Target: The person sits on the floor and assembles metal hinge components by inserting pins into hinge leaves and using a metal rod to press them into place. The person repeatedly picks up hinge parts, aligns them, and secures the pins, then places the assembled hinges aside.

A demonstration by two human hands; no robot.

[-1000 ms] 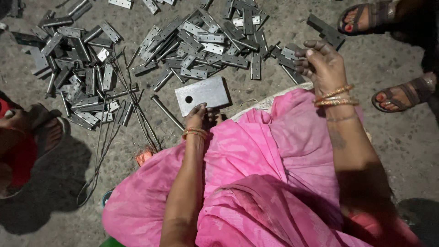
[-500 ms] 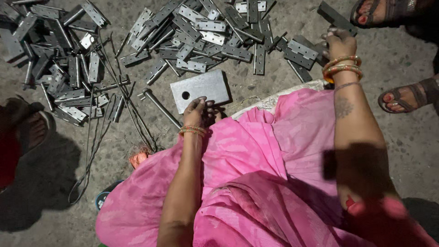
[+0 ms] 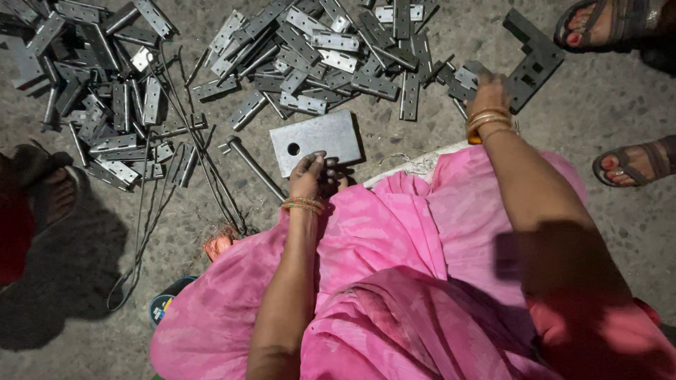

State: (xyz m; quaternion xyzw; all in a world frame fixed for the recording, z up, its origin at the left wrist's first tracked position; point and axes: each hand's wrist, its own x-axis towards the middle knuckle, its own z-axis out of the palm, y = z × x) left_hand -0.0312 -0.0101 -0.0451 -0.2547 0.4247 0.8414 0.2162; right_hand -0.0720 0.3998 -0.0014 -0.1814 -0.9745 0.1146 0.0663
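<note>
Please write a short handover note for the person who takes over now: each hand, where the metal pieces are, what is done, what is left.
Left hand: fingers rest on the near edge of the flat metal plate with one hole; grip unclear.
Right hand: reaching into the right end of the pile of hinge pieces; closure not visible.
A second pile and thin rods lie to the left.
Done: nothing assembled is visible. Left: both piles remain loose.

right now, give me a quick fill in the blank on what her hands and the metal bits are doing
1. The left hand rests at the edge of a flat metal plate with one round ____ in it.
2. The right hand reaches into the ____ pile of hinges on the ground.
3. Both wrists wear ____.

Missing words: hole; metal; bangles
</note>
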